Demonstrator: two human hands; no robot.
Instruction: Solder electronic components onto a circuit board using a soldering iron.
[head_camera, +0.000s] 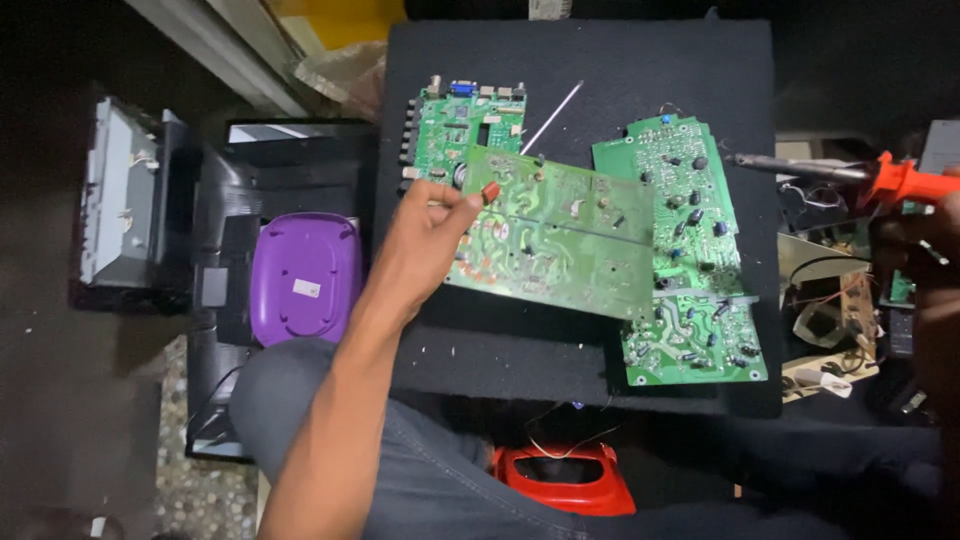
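Note:
My left hand (425, 245) grips the left edge of a large green circuit board (560, 235) and holds it tilted above the black mat (620, 60), solder side up. My right hand (925, 245) is at the far right edge, closed on the orange handle of a soldering iron (850, 172) whose metal tip points left toward the boards. A second green board (685, 250) lies flat to the right, partly under the held one. A third board (465, 120) with connectors lies behind the held board.
A thin metal rod (552, 117) lies on the mat near the back. A purple plastic lid (305, 275) rests on a dark monitor shell (215, 300) at left. Wires and parts clutter (830, 320) sits at right. A red object (565, 480) is below the mat.

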